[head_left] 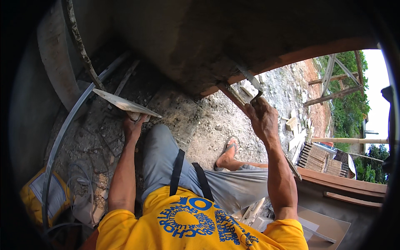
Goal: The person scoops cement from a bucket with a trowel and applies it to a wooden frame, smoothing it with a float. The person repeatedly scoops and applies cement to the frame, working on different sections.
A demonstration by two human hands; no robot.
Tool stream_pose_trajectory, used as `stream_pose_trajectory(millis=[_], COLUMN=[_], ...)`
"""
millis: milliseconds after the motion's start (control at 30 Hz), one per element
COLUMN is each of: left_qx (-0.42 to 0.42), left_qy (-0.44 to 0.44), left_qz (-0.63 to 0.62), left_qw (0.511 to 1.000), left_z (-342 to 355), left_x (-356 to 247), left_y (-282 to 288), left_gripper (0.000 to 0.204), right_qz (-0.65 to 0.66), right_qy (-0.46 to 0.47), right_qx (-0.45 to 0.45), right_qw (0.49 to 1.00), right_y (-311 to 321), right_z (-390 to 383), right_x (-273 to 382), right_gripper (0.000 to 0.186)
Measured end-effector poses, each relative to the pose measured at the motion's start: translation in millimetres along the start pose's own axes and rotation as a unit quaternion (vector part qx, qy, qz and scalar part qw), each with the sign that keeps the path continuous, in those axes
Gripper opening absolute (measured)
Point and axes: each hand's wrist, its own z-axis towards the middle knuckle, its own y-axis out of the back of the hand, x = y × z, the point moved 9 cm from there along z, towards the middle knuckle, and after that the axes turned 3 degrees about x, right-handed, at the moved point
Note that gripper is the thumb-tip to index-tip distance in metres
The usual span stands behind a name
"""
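My left hand (134,124) is closed around the underside grip of a plasterer's hawk (125,103), a flat pale board held tilted above the rubble floor. In my right hand (263,114) is a trowel (251,79), its handle gripped in the fist. The narrow metal blade points up and away toward the dark wall (196,46), by the wall's brownish edge. Shadow makes it hard to tell whether the blade tip touches the wall. A wooden batten (231,96) runs from that edge down behind my right hand and forearm.
A long metal strip (62,133) curves down the left side, near a yellow sack (41,187) and loose hose (81,175). Rubble covers the ground (204,112) round my sandalled foot (227,156). At the right are stacked ridged blocks (318,158) and a timber frame (333,81).
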Motion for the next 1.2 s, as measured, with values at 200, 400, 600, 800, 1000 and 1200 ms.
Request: stream_pose_trajectory(millis=[200, 400, 600, 800, 1000, 1200], left_qx=[-0.003, -0.016, -0.016, -0.014, -0.015, -0.042], left_qy=[0.007, -0.005, 0.002, 0.033, 0.036, 0.013], left_qz=[0.021, -0.024, -0.05, -0.007, 0.003, -0.052], left_qw=[1.0, 1.0, 0.999, 0.999, 0.999, 0.998], left_z=[-1, -5, -5, -5, -2, -1], left_x=[-5, -7, -8, -9, -8, -8], left_y=[5, 6, 7, 8, 11, 14], left_gripper=[0.052, 0.05, 0.047, 0.043, 0.044, 0.049], right_qz=[-0.059, -0.052, 0.075, 0.277, 0.336, 0.22], right_qy=[0.051, 0.046, -0.012, -0.129, -0.173, -0.085], right_qx=[-0.12, -0.052, 0.073, 0.153, 0.181, 0.119], right_qw=[0.99, 0.996, 0.994, 0.94, 0.908, 0.964], right_y=[14, -67, -161, -155, -115, -106], right_z=[-7, -4, 6, 27, 32, 28], right_x=[3, -24, -50, -60, -42, -32], right_gripper=[0.023, 0.028, 0.032, 0.026, 0.02, 0.029])
